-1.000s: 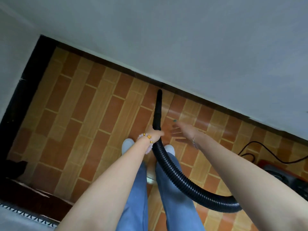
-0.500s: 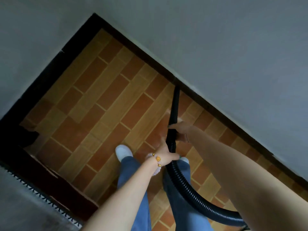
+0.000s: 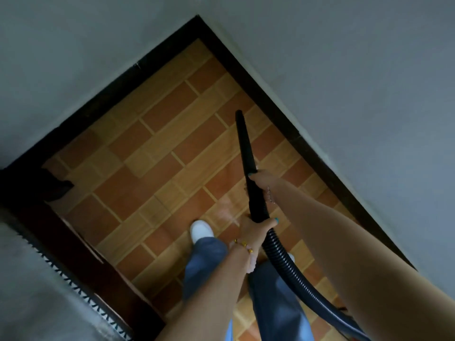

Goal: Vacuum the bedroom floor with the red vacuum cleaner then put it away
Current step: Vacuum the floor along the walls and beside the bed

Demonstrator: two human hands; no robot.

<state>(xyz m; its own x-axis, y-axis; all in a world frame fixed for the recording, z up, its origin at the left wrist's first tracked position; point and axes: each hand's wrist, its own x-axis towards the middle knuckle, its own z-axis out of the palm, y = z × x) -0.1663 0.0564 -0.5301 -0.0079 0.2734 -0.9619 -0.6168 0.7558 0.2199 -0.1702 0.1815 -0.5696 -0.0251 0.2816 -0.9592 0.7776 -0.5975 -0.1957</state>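
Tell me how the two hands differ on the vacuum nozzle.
The right hand grips the nozzle midway; the left hand grips its wide end, where the ribbed hose begins. The left wrist wears a beaded bracelet, the right a thin chain. Both have curled fingers and teal nails.

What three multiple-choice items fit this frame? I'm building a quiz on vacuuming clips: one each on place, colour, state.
1. Where does the right hand grip the black nozzle? A) at its tip B) between its tip and the left hand C) nowhere
2. What colour is the shoe in plain view? A) red B) black C) white
3. What is the left hand doing? A) gripping where nozzle meets ribbed hose B) hanging open C) waving
Key: B, it wraps the nozzle beyond the left hand; C, the toe is white; A, fingers curl round that joint.
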